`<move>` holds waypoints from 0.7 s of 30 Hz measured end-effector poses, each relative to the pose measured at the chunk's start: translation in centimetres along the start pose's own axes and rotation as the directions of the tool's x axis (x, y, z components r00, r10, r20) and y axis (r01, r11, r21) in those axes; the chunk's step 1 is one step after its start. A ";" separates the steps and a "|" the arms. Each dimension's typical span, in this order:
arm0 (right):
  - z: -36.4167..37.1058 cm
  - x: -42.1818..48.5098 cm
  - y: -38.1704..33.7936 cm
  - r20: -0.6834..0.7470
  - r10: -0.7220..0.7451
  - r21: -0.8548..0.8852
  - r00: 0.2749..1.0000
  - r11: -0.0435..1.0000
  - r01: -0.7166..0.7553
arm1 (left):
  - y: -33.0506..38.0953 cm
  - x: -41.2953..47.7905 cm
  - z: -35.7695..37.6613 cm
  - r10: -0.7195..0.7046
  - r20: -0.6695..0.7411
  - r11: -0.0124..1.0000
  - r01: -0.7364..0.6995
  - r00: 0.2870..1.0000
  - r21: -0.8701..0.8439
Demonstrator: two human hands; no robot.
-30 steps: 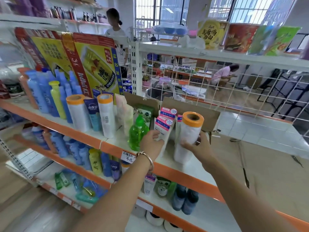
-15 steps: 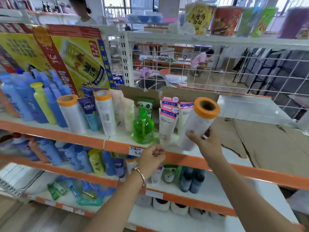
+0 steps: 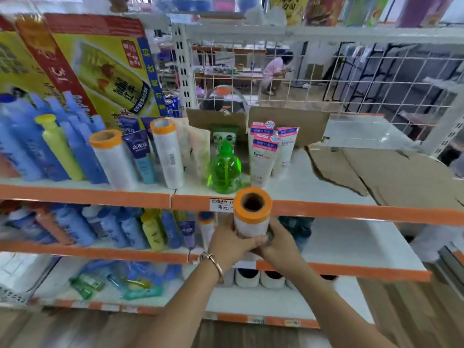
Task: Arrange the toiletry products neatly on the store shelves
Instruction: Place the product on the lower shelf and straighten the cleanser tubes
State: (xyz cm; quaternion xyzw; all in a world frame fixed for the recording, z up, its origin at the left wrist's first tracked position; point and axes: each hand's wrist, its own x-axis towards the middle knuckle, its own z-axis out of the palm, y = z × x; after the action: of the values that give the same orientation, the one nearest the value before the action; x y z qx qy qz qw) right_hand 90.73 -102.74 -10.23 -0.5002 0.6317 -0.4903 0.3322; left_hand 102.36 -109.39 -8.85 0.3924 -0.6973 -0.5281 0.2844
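A white roll with an orange end (image 3: 253,214) stands upright in both hands, in front of the upper shelf's orange edge (image 3: 351,212). My left hand (image 3: 231,244) wraps its lower part from the left. My right hand (image 3: 278,243) cups it from the right and below. On the upper shelf stand two more orange-capped rolls (image 3: 111,159) (image 3: 167,153), a green pump bottle (image 3: 225,169), white and pink facial tubes (image 3: 263,156) and blue bottles (image 3: 27,146).
Flattened cardboard (image 3: 376,169) lies on the right of the upper shelf. The middle shelf (image 3: 346,268) holds blue and yellow bottles on its left. Wire mesh (image 3: 326,79) backs the shelf. Another person crouches in the far room. Wood floor lies below.
My right hand has lifted the roll off the upper shelf and brought it down and left in front of the shelf edge. My left hand has come over and gripped it too.
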 end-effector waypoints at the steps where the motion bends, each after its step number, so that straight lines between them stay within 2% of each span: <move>1: 0.4 -0.2 0.8 0.051 0.013 -0.002 0.999 1.000 -0.013 | -1.1 -0.5 0.2 -0.019 -0.022 1.000 0.019 1.000 0.011; 3: 1.3 -0.5 3.0 0.138 0.024 -0.069 0.990 0.997 -0.014 | -3.9 -1.3 0.8 -0.058 -0.072 0.997 0.061 0.996 0.046; 5: 1.9 -0.6 6.5 0.166 0.067 -0.156 0.984 0.987 -0.041 | -7.5 -1.7 1.7 -0.087 -0.123 0.996 0.087 0.989 -0.005; 8: 1.8 -1.1 11.9 0.126 0.293 -0.287 0.948 0.925 -0.248 | -13.0 -2.0 3.0 -0.149 -0.202 0.989 0.142 0.968 -0.047; 10: 1.9 -0.6 15.2 0.060 0.389 -0.374 0.919 0.863 -0.340 | -15.5 -2.1 3.7 -0.208 -0.232 0.978 0.202 0.950 -0.049; 12: 2.2 1.7 17.6 -0.013 0.374 -0.442 0.927 0.830 -0.341 | -17.2 -1.3 3.8 -0.206 -0.246 0.978 0.203 0.947 -0.039; 18: 5.0 10.3 18.2 -0.024 0.190 -0.636 0.982 0.755 -0.161 | -21.2 2.3 3.7 -0.221 -0.248 0.975 0.220 0.943 -0.031; 21: 5.4 13.2 18.9 -0.019 0.254 -0.751 0.967 0.635 -0.182 | -23.1 3.6 4.0 -0.238 -0.259 0.970 0.242 0.936 -0.017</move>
State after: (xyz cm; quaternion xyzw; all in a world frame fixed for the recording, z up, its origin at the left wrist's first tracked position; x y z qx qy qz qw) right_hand 86.13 -116.61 -28.93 -0.5332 0.8171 -0.1218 0.1823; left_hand 102.93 -113.49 -32.24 0.5423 -0.6049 -0.4977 0.3037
